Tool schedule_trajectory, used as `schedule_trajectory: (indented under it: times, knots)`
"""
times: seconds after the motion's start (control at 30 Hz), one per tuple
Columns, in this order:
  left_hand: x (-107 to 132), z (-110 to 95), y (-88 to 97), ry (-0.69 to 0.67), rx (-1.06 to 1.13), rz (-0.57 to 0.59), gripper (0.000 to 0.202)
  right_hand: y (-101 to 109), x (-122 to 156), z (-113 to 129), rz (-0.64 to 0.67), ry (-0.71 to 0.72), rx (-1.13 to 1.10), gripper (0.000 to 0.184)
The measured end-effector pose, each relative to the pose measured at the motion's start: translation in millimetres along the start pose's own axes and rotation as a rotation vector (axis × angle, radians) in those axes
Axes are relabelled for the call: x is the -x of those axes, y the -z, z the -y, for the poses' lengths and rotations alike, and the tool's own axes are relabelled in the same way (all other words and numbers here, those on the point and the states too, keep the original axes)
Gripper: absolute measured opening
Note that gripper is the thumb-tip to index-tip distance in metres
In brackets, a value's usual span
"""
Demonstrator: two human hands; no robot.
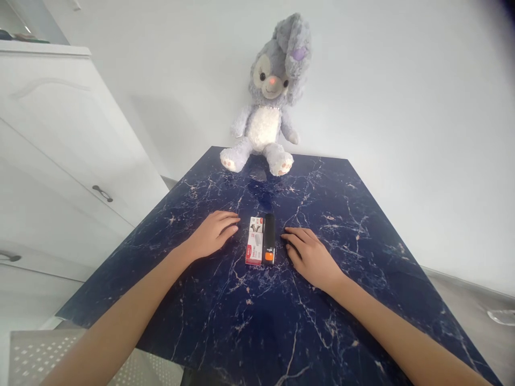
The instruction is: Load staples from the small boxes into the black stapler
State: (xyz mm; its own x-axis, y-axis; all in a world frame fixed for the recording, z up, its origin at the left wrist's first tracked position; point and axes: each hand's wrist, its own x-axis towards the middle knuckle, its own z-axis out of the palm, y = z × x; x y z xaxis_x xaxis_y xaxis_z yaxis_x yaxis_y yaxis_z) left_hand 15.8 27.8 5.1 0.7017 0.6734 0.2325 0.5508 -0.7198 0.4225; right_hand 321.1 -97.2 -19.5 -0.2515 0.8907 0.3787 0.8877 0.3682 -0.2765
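Observation:
My left hand [214, 234] lies on the dark blue marbled table [330, 203], fingers stretched out and holding nothing. Just right of its fingertips is a small red and white staple box [254, 246]. Against that box's right side lies a black stapler [269, 233] with an orange patch at its near end. On the other side, my right hand [309, 254] rests with its fingers apart, empty and a short gap from the stapler. Neither hand touches the two things between them.
A grey plush rabbit [263, 126] sits at the table's far edge, against the white wall [382, 80]. To the left stands a white cabinet [60, 134] with dark handles. A perforated light-coloured surface [44, 348] shows below the table's left corner.

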Motion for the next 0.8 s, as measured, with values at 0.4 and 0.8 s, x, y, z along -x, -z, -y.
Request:
schedule_trajectory:
  times: [0.4, 0.8]
  knots:
    - [9.6, -56.4, -9.1, -0.275, -0.01, 0.094, 0.053, -1.4, -0.2, -1.2, -0.032, 0.012, -0.021, 0.034]
    - [7.9, -56.2, -4.8, -0.271, 0.091, 0.053, 0.025, 1.0, -0.3, 2.8, -0.006, -0.034, -0.01, 0.041]
